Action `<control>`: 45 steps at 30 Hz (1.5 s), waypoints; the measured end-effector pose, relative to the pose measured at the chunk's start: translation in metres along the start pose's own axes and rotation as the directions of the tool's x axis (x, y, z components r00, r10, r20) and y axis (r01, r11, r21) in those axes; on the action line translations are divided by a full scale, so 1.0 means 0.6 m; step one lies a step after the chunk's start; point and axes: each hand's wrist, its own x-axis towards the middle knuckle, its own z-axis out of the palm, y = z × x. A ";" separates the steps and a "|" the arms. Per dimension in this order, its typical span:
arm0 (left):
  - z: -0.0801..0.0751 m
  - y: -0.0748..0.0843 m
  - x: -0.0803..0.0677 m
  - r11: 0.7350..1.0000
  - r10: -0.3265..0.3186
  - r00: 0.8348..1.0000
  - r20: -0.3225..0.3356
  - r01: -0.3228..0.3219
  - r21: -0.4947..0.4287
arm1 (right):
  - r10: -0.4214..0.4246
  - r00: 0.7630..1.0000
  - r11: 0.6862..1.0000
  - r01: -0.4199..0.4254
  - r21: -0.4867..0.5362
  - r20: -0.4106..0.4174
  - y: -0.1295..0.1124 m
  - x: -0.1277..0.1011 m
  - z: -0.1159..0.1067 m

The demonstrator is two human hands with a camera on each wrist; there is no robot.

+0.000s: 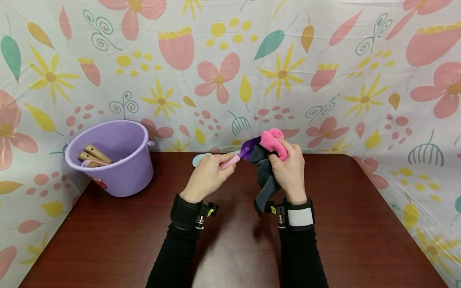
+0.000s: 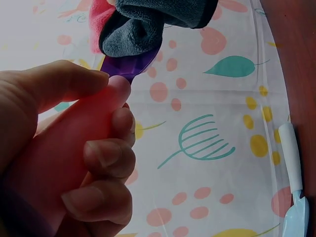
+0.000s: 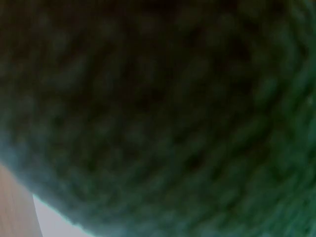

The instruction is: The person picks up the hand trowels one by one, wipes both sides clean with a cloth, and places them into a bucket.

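My left hand (image 1: 208,176) grips the pink handle of a toy shovel (image 1: 246,150) with a purple blade. In the left wrist view, the thumb lies along the handle (image 2: 64,148) and the fingers curl round it. My right hand (image 1: 289,170) holds a cloth (image 1: 266,170), pink on one side and dark grey on the other, bunched over the purple blade. Most of the blade is hidden under the cloth, and a grey end hangs down toward the table. Dark cloth (image 3: 163,123) fills nearly the whole right wrist view.
At the left of the brown table (image 1: 342,224) stands a purple bucket (image 1: 122,180) with wooden-handled tools (image 1: 95,154) inside. A second shovel, light blue with a white handle (image 2: 291,158), lies at the table's back edge behind my left hand. Behind hangs a flower-patterned curtain (image 1: 216,40).
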 end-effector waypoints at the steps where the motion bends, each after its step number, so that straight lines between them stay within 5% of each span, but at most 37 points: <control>1: 0.000 0.000 0.000 1.000 -0.002 1.000 0.000 0.002 -0.002 | -0.009 1.000 1.000 0.009 0.001 -0.002 -0.001 -0.001 0.001; 18: 0.005 0.000 0.003 0.999 -0.014 0.999 -0.047 0.015 0.032 | -0.176 0.982 0.984 0.179 -0.029 0.069 -0.016 -0.008 0.014; 28: 0.011 -0.003 0.005 0.999 0.015 0.998 -0.061 -0.013 0.040 | -0.282 0.940 0.959 0.285 0.016 0.194 -0.031 -0.015 0.030; 45: 0.007 0.004 0.003 1.000 -0.015 1.000 -0.016 0.015 0.004 | -0.134 0.986 0.990 0.138 -0.033 0.098 -0.017 -0.006 0.011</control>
